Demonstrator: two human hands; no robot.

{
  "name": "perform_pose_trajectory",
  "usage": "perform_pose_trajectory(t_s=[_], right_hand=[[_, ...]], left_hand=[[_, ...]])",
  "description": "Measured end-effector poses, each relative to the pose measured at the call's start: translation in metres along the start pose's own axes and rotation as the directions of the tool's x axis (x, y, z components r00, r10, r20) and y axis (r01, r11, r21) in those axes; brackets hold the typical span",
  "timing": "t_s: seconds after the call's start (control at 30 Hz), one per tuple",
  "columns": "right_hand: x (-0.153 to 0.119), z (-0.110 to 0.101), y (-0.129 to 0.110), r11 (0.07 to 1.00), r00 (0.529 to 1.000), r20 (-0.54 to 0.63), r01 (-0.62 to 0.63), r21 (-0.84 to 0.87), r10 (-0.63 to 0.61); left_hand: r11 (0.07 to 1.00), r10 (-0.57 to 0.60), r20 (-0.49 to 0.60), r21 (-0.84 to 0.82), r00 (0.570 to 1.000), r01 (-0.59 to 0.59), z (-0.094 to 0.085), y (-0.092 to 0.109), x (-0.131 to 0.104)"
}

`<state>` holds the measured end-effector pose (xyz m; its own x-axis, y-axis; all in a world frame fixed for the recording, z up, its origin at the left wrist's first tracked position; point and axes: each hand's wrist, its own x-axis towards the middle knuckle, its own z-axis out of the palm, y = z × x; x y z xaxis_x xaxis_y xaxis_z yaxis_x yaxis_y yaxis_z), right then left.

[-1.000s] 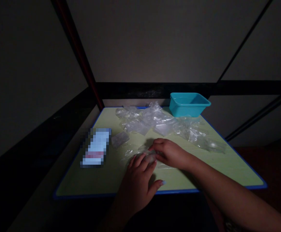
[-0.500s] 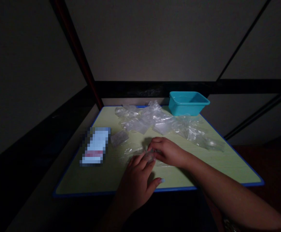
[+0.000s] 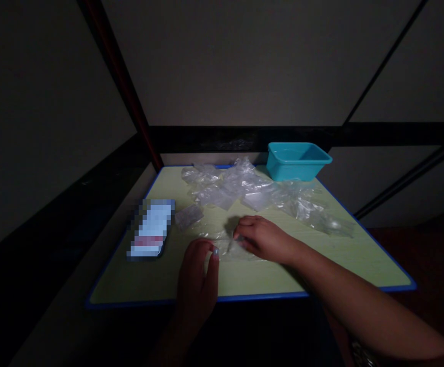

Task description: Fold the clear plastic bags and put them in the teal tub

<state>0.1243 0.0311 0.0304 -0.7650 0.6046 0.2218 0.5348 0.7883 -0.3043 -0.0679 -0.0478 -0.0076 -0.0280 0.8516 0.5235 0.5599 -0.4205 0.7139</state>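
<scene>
A clear plastic bag [image 3: 241, 253] lies flat on the table in front of me, under and between my hands. My right hand [image 3: 263, 238] has its fingers curled closed on the bag's upper part, where a crease runs down from the fingertips. At the bag's left end, my left hand [image 3: 198, 272] is closed, thumb and forefinger pinched together on the plastic. Its other fingers are folded and partly hidden. Just beyond the left hand sits a small greyish, flat packet [image 3: 189, 217], touched by neither hand.
Crumpled clear plastic bags [image 3: 241, 183] spread across the back of the pale yellow table [image 3: 363, 267], which has a blue edge. At the back right stands a turquoise plastic bin [image 3: 296, 168]. A phone with a blurred screen [image 3: 152, 229] lies at the left. Walls rise behind.
My left hand has drawn back and to the left, going from fingers laid out over the bag to a pinch at its left end. The right hand stays nearly where it was.
</scene>
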Motion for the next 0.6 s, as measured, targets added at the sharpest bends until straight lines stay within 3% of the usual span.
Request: perform_pose_trajectory(t_s=[0.23,0.43,0.6], right_hand=[[-0.001,0.0,-0.003,1.0,1.0,0.019,0.02,-0.001,-0.02],[-0.004,-0.006,-0.006,1.0,0.997,0.075,0.003,0.009,-0.003],[-0.007,-0.015,-0.01,0.998,0.991,0.127,-0.048,0.042,0.042]], left_hand=[[0.998,-0.044,-0.059,-0.053,0.997,0.041,0.001,-0.003,0.001],[0.996,-0.076,0.012,-0.05,0.997,0.076,0.005,-0.007,-0.002],[0.998,-0.036,0.123,-0.038,0.992,0.041,0.007,-0.008,-0.001]])
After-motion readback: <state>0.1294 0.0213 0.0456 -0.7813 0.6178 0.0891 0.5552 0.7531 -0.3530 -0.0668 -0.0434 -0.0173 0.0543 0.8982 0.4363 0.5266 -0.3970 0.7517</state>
